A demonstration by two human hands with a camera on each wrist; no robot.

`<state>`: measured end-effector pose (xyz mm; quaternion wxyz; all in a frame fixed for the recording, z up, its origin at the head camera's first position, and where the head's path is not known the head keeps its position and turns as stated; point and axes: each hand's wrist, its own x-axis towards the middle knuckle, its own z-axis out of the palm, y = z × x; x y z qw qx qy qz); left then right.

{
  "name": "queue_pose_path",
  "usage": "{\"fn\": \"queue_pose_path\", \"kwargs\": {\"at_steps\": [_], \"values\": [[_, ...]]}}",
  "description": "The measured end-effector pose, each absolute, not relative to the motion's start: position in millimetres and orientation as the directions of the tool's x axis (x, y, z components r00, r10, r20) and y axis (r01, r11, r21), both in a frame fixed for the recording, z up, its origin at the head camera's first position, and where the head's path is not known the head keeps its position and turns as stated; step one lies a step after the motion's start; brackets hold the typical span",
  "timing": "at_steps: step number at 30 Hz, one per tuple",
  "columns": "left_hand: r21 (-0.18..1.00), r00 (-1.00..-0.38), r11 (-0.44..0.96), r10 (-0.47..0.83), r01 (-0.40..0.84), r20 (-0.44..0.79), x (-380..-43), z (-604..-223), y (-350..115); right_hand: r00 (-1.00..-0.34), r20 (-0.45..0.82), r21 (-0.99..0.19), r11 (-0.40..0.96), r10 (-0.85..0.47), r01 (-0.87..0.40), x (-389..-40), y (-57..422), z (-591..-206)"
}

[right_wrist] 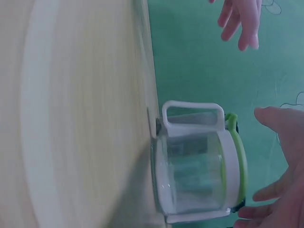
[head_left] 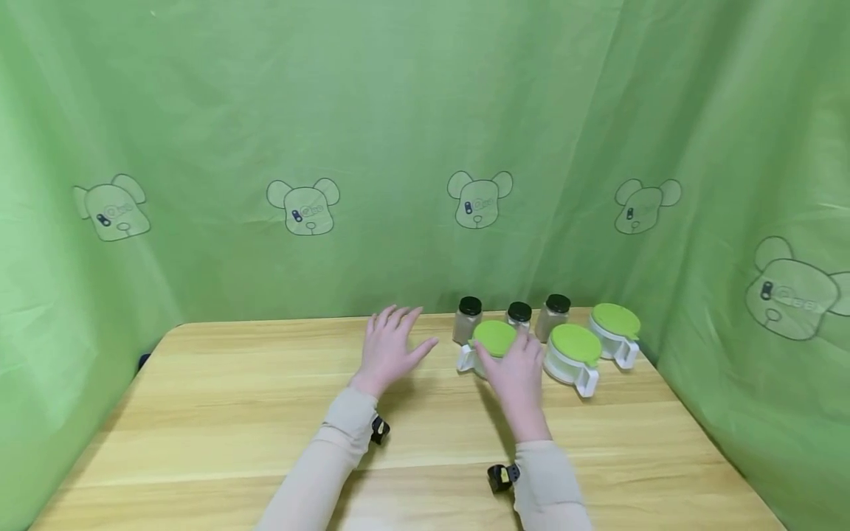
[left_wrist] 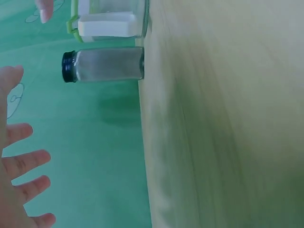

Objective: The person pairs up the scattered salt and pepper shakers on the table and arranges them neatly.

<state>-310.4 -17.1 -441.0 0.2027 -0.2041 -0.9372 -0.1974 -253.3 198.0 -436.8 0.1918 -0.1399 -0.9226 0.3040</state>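
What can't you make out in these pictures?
Middle bottle: base hidden in the head view, behind the left pot and right hand.
Left pot: top edge cuts off part in the left wrist view.
Left hand: left edge cuts off part in the left wrist view.

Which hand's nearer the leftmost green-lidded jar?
Right. In the head view, the right hand is close by the right side of the green-lidded jar, contact unclear; the left hand is off to the jar's left, clearly apart.
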Motion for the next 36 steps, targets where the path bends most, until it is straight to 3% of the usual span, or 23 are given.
{"fn": "queue_pose_path", "kwargs": {"at_steps": [11,17,36], "values": [[0.341,-0.835,0.807,0.306,0.482,0.457,-333,-444,3,-0.811,0.240,-0.716,0.661,0.533,0.223,-267,176,-446],[0.442,-0.849,0.745,0.322,0.500,0.418,-346,-444,12,-0.773,0.228,-0.770,0.596,0.592,0.229,-275,172,-449],[0.634,-0.892,0.629,0.353,0.450,0.283,-367,-452,26,-0.800,0.198,-0.762,0.603,0.567,0.239,-283,170,-457]]}}
